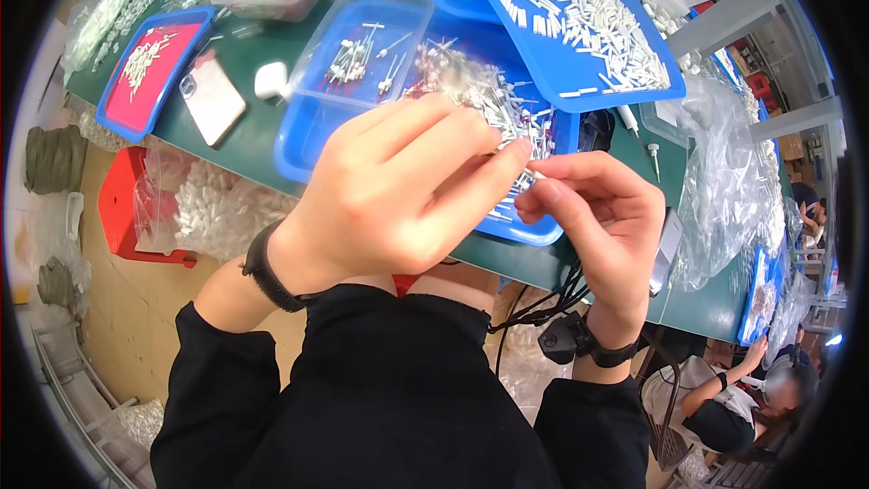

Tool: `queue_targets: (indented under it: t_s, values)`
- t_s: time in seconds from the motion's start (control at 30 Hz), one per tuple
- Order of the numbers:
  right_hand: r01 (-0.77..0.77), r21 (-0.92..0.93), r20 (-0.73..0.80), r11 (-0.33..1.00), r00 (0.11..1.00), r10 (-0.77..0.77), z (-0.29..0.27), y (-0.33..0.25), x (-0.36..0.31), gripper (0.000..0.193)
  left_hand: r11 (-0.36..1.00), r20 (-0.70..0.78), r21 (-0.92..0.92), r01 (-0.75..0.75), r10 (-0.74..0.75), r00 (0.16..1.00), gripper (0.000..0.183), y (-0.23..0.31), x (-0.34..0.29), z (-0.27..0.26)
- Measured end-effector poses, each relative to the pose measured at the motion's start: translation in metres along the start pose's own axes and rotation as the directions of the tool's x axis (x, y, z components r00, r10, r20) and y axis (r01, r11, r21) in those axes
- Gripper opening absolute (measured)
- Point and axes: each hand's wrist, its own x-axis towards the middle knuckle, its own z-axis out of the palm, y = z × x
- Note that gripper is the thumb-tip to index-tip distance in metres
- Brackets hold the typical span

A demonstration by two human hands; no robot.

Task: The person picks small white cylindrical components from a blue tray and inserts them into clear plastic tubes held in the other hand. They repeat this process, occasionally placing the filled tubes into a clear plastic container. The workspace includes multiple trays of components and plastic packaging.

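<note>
Both my hands meet over a blue tray (pixel 290 140) on the table. My left hand (pixel 398 186) is closed, its fingertips pressed together beside the right fingertips; whatever they pinch is hidden. Between the thumb and index finger of my right hand (pixel 602 208) is a small white piece (pixel 536 175), too small to make out fully. Loose thin white-and-metal pin-like parts (pixel 534 127) fill the tray behind and below my hands. A clear plastic box (pixel 362 14) sits in the tray's left part, holding more of these parts.
Another blue tray (pixel 588 36) of short white tubes overlaps at the back right. To the left are a phone (pixel 213 101), a white case (pixel 271 80) and a red-bottomed tray (pixel 154 63). Clear plastic bags (pixel 715 181) lie right; black cables (pixel 552 299) hang near my right wrist. A person (pixel 724 403) sits right.
</note>
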Motion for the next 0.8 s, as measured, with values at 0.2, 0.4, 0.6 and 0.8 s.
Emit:
queue_targets:
  t_s: [0.2,0.4,0.6,0.8]
  values:
    - [0.301,-0.565,-0.057,0.768,0.915,-0.4,0.008,0.01,0.004,0.011,0.863,0.088,-0.357,0.358,-0.35,0.932,0.024,-0.002,0.002,0.001]
    - [0.534,-0.67,0.119,0.516,0.763,-0.635,0.004,0.008,0.011,0.013,0.707,0.191,-0.505,0.494,-0.467,0.864,0.02,0.0,-0.001,-0.005]
    - [0.325,-0.393,-0.053,0.861,0.926,-0.373,0.007,0.007,0.004,0.007,0.867,0.117,-0.367,0.336,-0.315,0.942,0.023,-0.001,-0.003,-0.009]
    - [0.197,-0.334,0.012,0.922,0.979,-0.205,0.007,0.001,0.003,0.008,0.941,-0.045,-0.32,0.107,-0.128,0.991,0.025,0.0,-0.009,-0.005]
